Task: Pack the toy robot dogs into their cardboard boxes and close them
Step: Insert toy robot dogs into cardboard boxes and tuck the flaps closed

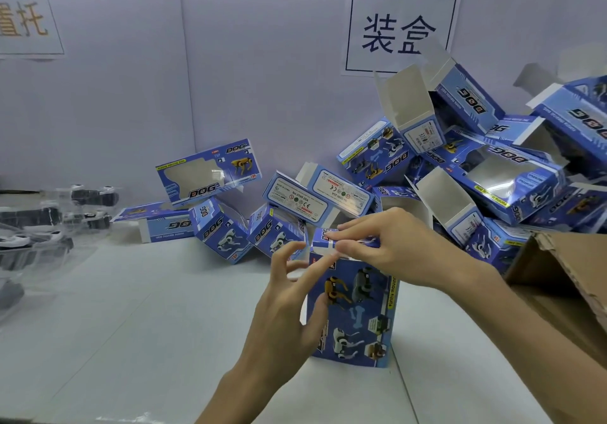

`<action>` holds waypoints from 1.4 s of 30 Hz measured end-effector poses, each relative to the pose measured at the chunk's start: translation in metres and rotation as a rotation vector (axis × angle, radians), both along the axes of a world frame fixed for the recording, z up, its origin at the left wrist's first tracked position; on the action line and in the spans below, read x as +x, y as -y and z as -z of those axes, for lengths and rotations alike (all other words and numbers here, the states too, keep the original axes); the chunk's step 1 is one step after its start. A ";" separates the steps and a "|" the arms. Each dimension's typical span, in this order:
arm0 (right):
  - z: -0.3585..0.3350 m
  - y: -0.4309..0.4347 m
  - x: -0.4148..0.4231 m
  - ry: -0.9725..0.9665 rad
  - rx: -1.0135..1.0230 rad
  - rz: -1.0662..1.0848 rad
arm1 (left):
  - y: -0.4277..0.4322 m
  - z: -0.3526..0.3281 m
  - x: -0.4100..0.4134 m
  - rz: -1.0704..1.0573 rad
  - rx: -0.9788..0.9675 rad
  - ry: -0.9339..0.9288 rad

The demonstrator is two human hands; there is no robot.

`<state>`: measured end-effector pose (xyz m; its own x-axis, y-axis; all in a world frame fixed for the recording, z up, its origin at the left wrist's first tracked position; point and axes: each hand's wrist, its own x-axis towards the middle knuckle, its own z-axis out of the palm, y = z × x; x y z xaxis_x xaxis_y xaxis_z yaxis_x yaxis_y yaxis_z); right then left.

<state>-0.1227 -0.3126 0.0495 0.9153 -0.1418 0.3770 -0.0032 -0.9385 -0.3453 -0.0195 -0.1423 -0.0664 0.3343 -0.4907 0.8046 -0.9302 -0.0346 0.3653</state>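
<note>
A blue toy-dog box [358,312] stands upright on end on the white table [147,325], printed with yellow, grey and white robot dogs. My left hand [289,305] rests against its left side, thumb on the face, fingers spread and reaching to the top flap. My right hand [377,253] lies over the top end, fingertips pressing the small end flap down. Robot dogs in clear plastic trays [49,223] lie at the far left, blurred.
A pile of empty blue boxes [476,167] with open flaps fills the back right; several more boxes [210,193] lie at the back centre. A brown cardboard carton [565,292] stands at the right edge. A wall with paper signs is behind.
</note>
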 end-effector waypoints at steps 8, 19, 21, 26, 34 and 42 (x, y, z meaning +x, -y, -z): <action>0.003 -0.007 0.006 0.160 -0.178 0.072 | -0.001 0.001 -0.003 -0.008 0.008 -0.007; 0.002 -0.014 0.003 0.094 -0.302 0.079 | -0.006 0.002 0.002 0.036 0.063 0.045; 0.000 -0.015 -0.002 0.023 -0.318 0.065 | -0.006 0.002 0.002 0.033 0.079 0.051; 0.010 -0.010 -0.014 -0.052 -0.332 -0.016 | -0.002 -0.002 -0.001 -0.119 0.082 0.209; 0.038 0.028 -0.043 0.345 0.327 -0.092 | 0.002 -0.014 -0.003 -0.184 0.054 0.232; 0.040 0.021 -0.032 0.441 0.288 -0.018 | 0.032 -0.043 -0.022 -0.066 0.089 0.290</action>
<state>-0.1549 -0.3340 0.0099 0.6814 -0.2823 0.6753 0.2156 -0.8042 -0.5538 -0.0418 -0.1738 -0.0236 0.1304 -0.5487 0.8258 -0.9900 -0.1180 0.0779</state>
